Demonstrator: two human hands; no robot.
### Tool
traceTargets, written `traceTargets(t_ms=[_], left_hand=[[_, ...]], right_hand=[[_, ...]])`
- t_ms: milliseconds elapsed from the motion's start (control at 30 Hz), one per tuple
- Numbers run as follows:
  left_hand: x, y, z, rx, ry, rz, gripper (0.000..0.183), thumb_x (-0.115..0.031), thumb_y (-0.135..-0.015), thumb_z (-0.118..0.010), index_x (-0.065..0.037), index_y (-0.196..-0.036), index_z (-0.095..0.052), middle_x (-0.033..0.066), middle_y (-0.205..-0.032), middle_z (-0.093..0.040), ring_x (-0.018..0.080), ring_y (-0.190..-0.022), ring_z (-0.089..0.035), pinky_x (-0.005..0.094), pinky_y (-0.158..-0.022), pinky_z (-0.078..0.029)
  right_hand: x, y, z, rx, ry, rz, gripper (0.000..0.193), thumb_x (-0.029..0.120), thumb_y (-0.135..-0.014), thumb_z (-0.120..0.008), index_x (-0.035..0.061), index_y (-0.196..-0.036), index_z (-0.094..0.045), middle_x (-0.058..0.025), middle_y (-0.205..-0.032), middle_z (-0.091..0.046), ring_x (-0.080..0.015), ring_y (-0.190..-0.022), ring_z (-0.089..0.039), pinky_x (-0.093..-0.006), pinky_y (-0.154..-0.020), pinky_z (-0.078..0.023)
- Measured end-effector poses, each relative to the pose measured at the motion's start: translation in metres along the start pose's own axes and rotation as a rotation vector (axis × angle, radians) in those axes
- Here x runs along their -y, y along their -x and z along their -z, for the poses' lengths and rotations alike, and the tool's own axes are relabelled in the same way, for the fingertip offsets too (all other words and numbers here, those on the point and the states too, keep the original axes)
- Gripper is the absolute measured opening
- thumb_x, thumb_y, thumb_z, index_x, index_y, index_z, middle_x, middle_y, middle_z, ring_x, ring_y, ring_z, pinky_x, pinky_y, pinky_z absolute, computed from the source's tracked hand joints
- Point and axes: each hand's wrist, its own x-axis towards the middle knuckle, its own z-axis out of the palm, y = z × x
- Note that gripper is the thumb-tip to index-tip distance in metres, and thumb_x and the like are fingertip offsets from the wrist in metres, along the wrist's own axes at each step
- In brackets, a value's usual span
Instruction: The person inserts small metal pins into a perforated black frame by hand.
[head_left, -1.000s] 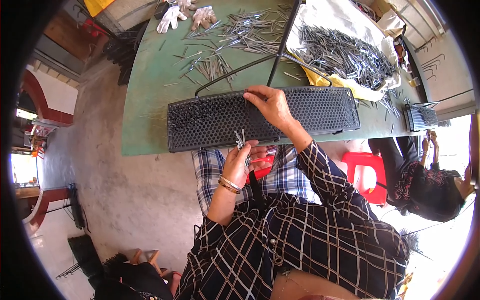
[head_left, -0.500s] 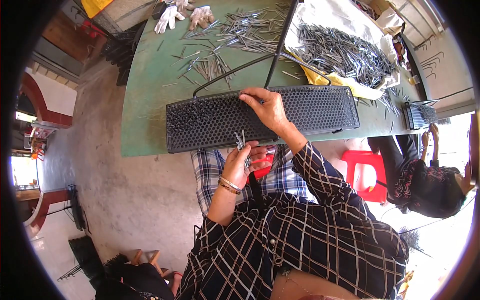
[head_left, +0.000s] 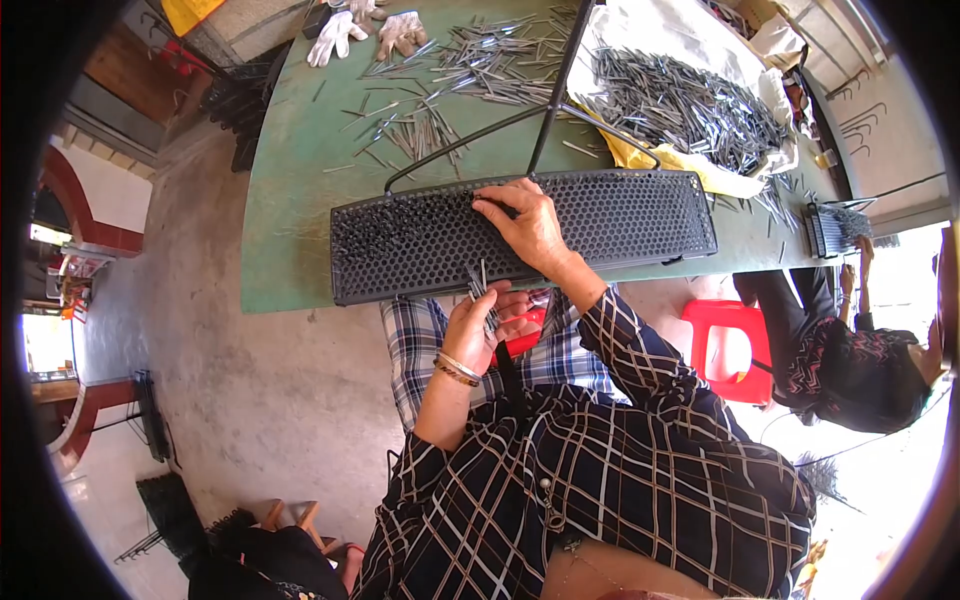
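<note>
A long black perforated panel with a bent rod frame on its far side lies along the near edge of the green table. Its left part is studded with small dark pieces, while the right part shows open holes. My right hand rests over the middle of the panel, thumb and forefinger pinched at its far edge; whatever they hold is too small to make out. Below the panel's near edge, my left hand is closed round a small bunch of thin metal strips, their ends sticking up past the thumb.
Loose metal strips lie scattered over the table. A large heap of strips sits on a white and yellow sack at the right. Work gloves lie far left. Another person works at the right beside a red stool.
My right hand has shifted slightly left along the panel's far edge, fingers still pinched. My left hand stays nearly in place with the strips. The other person's hands have moved a little.
</note>
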Motion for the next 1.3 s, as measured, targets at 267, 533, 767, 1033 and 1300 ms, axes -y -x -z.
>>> traceTargets(t_ms=[267, 533, 767, 1033, 1300], left_hand=[[-0.001, 0.001, 0.002, 0.023, -0.005, 0.010, 0.031, -0.018, -0.093, -0.048, 0.002, -0.116, -0.051, 0.0150, -0.101, -0.063, 0.0190, -0.084, -0.064, 0.0313, -0.073, -0.054], [0.000, 0.000, -0.002, 0.003, -0.056, 0.026, 0.031, -0.019, -0.093, -0.048, 0.001, -0.117, -0.051, 0.0150, -0.102, -0.063, 0.0178, -0.087, -0.064, 0.0290, -0.071, -0.053], [-0.003, 0.001, -0.003, 0.059, -0.073, -0.063, 0.030, -0.019, -0.095, -0.045, 0.003, -0.116, -0.048, 0.0174, -0.101, -0.062, 0.0215, -0.088, -0.063, 0.0375, -0.071, -0.058], [-0.010, 0.006, -0.020, 0.088, -0.096, -0.113, 0.029, -0.020, -0.095, -0.047, -0.001, -0.117, -0.051, 0.0122, -0.100, -0.065, 0.0139, -0.082, -0.062, 0.0247, -0.064, -0.051], [-0.003, -0.009, -0.007, 0.048, -0.149, -0.059, 0.027, -0.018, -0.095, -0.047, 0.002, -0.112, -0.052, 0.0133, -0.093, -0.065, 0.0127, -0.074, -0.061, 0.0242, -0.061, -0.052]], right_hand=[[-0.004, 0.003, 0.000, 0.005, 0.177, 0.244, 0.024, 0.013, -0.079, -0.067, 0.0090, -0.102, -0.067, -0.0037, -0.088, -0.067, -0.0209, -0.083, -0.058, -0.0320, -0.078, -0.041], [-0.005, 0.005, 0.002, -0.004, 0.193, 0.354, 0.022, 0.013, -0.079, -0.066, 0.0076, -0.100, -0.067, -0.0044, -0.093, -0.067, -0.0208, -0.089, -0.059, -0.0335, -0.081, -0.040], [0.005, 0.003, 0.013, -0.021, 0.000, 0.125, 0.019, 0.011, -0.081, -0.066, 0.0027, -0.099, -0.067, -0.0084, -0.090, -0.067, -0.0218, -0.083, -0.062, -0.0334, -0.076, -0.047], [0.033, 0.024, 0.034, 0.427, -0.531, -0.531, 0.019, 0.015, -0.084, -0.067, -0.0016, -0.093, -0.067, -0.0056, -0.076, -0.067, -0.0094, -0.068, -0.060, -0.0241, -0.061, -0.050], [0.005, 0.001, 0.028, -0.114, -0.399, -0.332, 0.018, 0.013, -0.084, -0.066, -0.0021, -0.093, -0.067, -0.0054, -0.076, -0.067, -0.0062, -0.068, -0.057, -0.0236, -0.061, -0.047]])
